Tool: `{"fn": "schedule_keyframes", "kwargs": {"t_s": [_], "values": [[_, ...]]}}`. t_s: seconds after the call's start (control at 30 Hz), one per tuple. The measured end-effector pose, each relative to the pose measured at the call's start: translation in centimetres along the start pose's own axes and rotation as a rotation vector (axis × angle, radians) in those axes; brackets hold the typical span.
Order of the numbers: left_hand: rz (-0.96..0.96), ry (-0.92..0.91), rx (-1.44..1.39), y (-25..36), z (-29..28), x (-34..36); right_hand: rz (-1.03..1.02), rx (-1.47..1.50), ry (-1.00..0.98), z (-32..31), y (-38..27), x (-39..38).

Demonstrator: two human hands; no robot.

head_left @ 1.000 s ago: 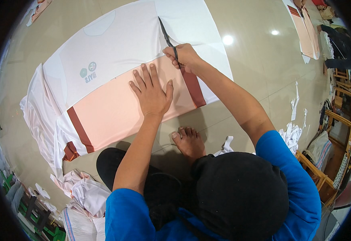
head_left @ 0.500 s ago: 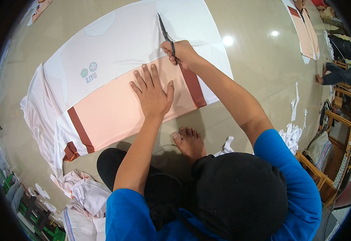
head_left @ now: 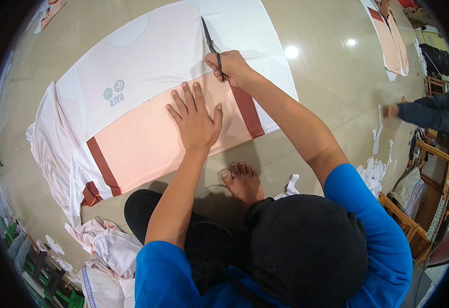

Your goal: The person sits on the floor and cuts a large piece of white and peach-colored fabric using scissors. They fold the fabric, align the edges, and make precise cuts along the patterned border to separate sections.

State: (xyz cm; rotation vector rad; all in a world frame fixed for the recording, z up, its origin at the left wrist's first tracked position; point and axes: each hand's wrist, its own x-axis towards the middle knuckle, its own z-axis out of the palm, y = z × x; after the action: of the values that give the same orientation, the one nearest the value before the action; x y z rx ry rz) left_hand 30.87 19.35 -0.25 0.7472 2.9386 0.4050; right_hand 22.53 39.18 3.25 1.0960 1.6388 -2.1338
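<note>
A white fabric sheet (head_left: 147, 46), with a printed shirt-piece outline and emblem, lies on the floor, its near part a peach panel (head_left: 137, 149) with dark red bands. My left hand (head_left: 196, 118) rests flat on the peach panel with fingers spread. My right hand (head_left: 229, 69) grips black scissors (head_left: 208, 35), whose blades point away from me along the fabric, right of the printed piece. My bare foot (head_left: 242, 182) is on the floor just below the fabric.
Peach cloth pieces (head_left: 388, 36) lie at upper right. A person's leg and foot (head_left: 424, 110) enter from the right. White scraps (head_left: 370, 174), a wooden frame (head_left: 437, 149) and a sack (head_left: 409, 192) are at the right. Crumpled cloth (head_left: 106, 241) lies at lower left.
My right hand and the scissors have moved slightly up the fabric and a little left. My left hand has stayed put. Another person's legs have come further in from the right.
</note>
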Motion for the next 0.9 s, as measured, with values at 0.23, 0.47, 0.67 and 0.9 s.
{"fn": "schedule_keyframes", "kwargs": {"t_s": [0.23,0.47,0.67,0.9], "values": [[-0.002,-0.002,-0.007,0.1,-0.2,0.0,0.016,0.036,0.014,0.5,-0.9,0.2],[-0.001,0.004,-0.017,0.1,-0.3,0.0,0.008,0.05,0.049,0.9,-1.2,1.6],[-0.002,-0.006,-0.001,0.1,-0.4,0.0,0.007,0.005,0.046,0.9,-0.9,2.3],[-0.006,-0.014,0.012,0.2,-0.4,0.0,0.015,0.06,0.014,1.1,-1.5,2.5]]}}
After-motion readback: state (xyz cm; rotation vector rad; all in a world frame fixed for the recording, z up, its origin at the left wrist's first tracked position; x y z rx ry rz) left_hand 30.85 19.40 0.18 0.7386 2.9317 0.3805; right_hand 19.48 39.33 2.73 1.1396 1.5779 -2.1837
